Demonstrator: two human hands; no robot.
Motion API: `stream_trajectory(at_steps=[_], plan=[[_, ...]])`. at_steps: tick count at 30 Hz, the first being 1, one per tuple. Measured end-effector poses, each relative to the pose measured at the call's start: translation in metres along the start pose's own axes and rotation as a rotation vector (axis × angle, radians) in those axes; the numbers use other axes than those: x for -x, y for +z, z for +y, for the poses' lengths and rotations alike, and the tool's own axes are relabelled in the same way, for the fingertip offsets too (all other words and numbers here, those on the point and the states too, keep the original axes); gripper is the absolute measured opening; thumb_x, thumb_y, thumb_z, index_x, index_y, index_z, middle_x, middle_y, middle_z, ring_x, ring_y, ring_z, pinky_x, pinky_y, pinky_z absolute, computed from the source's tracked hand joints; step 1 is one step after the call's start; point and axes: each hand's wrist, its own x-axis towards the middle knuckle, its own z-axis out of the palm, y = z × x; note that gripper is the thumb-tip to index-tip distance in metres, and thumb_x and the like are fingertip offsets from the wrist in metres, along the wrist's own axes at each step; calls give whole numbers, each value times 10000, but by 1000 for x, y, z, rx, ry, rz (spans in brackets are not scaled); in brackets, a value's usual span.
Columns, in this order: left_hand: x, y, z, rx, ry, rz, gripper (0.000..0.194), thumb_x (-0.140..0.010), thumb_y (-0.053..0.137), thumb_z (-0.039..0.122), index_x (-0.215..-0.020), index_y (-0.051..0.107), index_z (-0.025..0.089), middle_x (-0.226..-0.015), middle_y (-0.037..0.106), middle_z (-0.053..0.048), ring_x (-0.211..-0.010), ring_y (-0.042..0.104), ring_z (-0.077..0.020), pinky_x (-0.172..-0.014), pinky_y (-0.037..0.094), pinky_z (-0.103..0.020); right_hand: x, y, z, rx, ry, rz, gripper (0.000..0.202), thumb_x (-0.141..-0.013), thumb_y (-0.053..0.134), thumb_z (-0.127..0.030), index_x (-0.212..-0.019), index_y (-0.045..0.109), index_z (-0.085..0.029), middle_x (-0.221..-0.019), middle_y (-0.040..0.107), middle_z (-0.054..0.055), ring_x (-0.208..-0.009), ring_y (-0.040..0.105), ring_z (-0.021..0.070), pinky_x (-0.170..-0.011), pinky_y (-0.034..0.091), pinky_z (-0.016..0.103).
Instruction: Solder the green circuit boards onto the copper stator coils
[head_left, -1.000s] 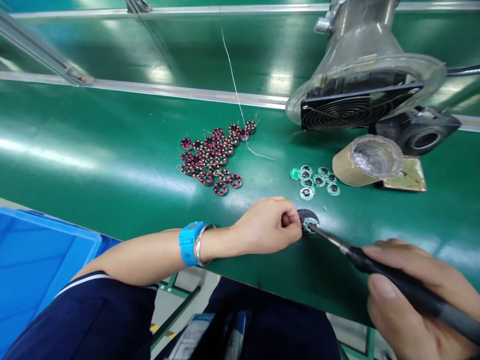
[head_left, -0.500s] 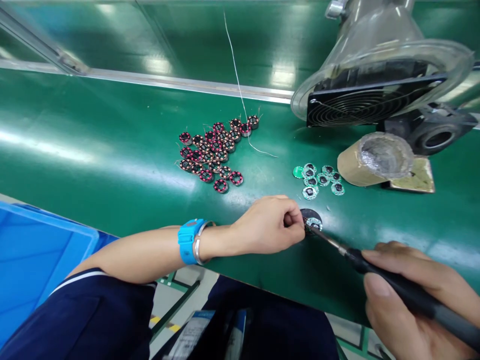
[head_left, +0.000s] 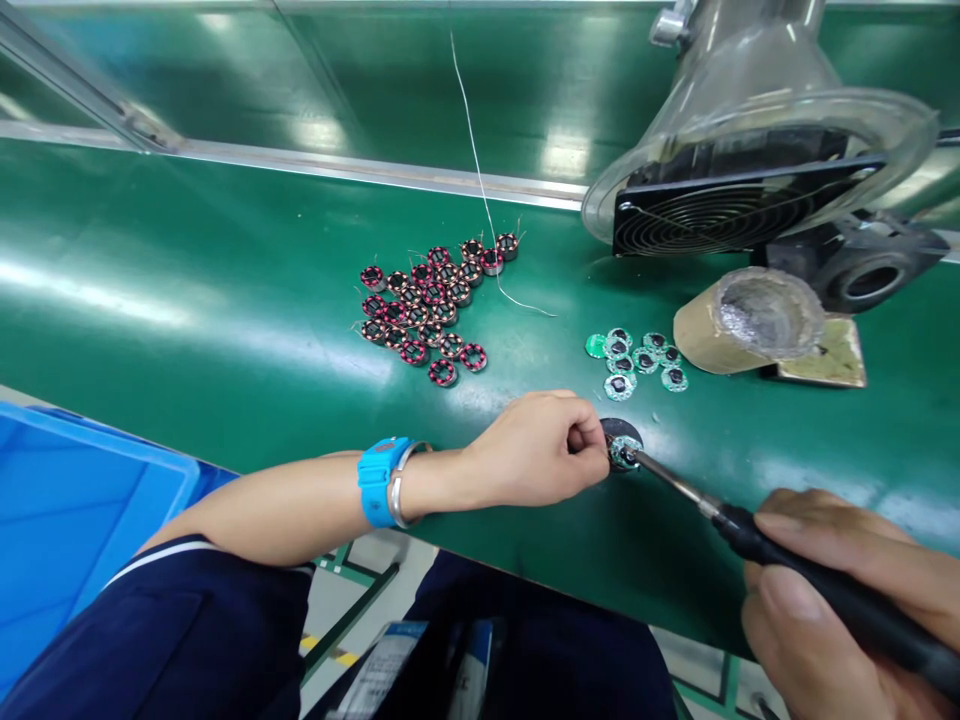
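Observation:
My right hand (head_left: 832,590) is closed round the black handle of a soldering iron (head_left: 739,528). The iron's tip meets a small round circuit board (head_left: 624,452), which sits on a dark round base (head_left: 616,430). My left hand (head_left: 551,450) is at the board's left edge, thumb and fingers pinched together. What lies in that pinch is hidden by the fingers. Beyond the hands lie several loose round green circuit boards (head_left: 621,386), most with a black blob in the middle. A group of small wound motor stators (head_left: 431,295) with red and copper coils rests further left.
A thin solder wire (head_left: 474,150) hangs down to the green bench (head_left: 247,260). At the right stand a tan cup (head_left: 712,330), a yellowish block (head_left: 832,360) and a fume hood with a black fan grille (head_left: 720,210). A blue bin (head_left: 82,540) is at the lower left.
The soldering iron and my right hand have shifted slightly right, and the tip has moved from the board's left edge towards its right side. My left hand stays put.

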Motion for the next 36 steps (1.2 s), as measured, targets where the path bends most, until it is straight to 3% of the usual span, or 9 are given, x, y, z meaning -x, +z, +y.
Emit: stream_trajectory(at_steps=[6, 10, 14, 16, 22, 26, 30, 33, 36], plan=[[0, 0, 0, -1, -1, -1, 70, -728, 587, 142, -690, 639, 167, -675, 624, 12, -670, 553, -114, -591, 408, -225, 7, 2, 4, -45, 72, 11, 172, -836, 637, -231, -996, 680, -276, -811, 679, 50, -683, 659, 211, -609, 536, 401], [0, 0, -1, -9, 5, -9, 62, -734, 594, 151, -700, 644, 166, -687, 617, 7, -658, 550, -109, -587, 420, -218, 0, 21, 15, 32, -116, 149, 461, -838, 642, -138, -1270, 624, -299, -859, 714, -8, -647, 675, 146, -568, 541, 290], [1, -1, -3, -8, 0, -17, 64, -765, 598, 176, -737, 655, 162, -710, 609, 8, -645, 542, -98, -579, 425, -207, -15, 37, 23, 210, -300, -116, 378, -821, 702, -148, -1181, 646, -246, -894, 729, 9, -730, 686, 155, -712, 565, 288], [2, -1, -4, 23, 11, -18, 64, -770, 598, 169, -752, 659, 159, -722, 603, 10, -641, 545, -90, -581, 433, -200, -20, 40, 24, 214, -359, -162, 335, -821, 709, -158, -1142, 644, -227, -930, 733, 25, -780, 689, 164, -744, 566, 291], [4, -1, -8, 67, 124, 31, 94, -781, 639, 202, -860, 648, 151, -858, 592, 5, -563, 532, -37, -564, 473, -178, -16, 34, 26, 189, -187, -160, 279, -868, 682, -243, -1143, 636, -251, -960, 739, 20, -662, 689, 120, -639, 569, 227], [3, 2, -9, 84, 227, 43, 181, -837, 649, 278, -976, 657, 161, -942, 628, -10, -537, 540, -22, -571, 494, -176, -13, 29, 31, 185, -96, -161, 264, -871, 682, -319, -1124, 646, -255, -991, 754, 17, -728, 733, 138, -620, 581, 190], [0, 4, -7, -4, 278, 67, 94, -838, 644, 238, -880, 697, 173, -876, 682, -10, -663, 601, -78, -672, 507, -209, -12, 30, 31, 140, -79, -143, 243, -870, 684, -316, -1101, 659, -247, -995, 757, 24, -696, 728, 132, -604, 584, 188], [-3, 4, -4, -13, 222, 63, 55, -792, 655, 184, -750, 689, 172, -798, 680, -5, -746, 620, -113, -683, 490, -218, -10, 34, 31, 129, -102, -148, 259, -867, 691, -290, -1120, 659, -250, -1002, 755, 23, -654, 710, 114, -607, 581, 184], [-6, 1, -5, 146, 54, -3, 69, -761, 711, 211, -789, 673, 161, -782, 660, 13, -640, 583, -79, -594, 463, -191, -10, 37, 31, 128, -135, -152, 284, -858, 701, -269, -1137, 655, -255, -1015, 753, 12, -674, 709, 104, -671, 589, 186]])
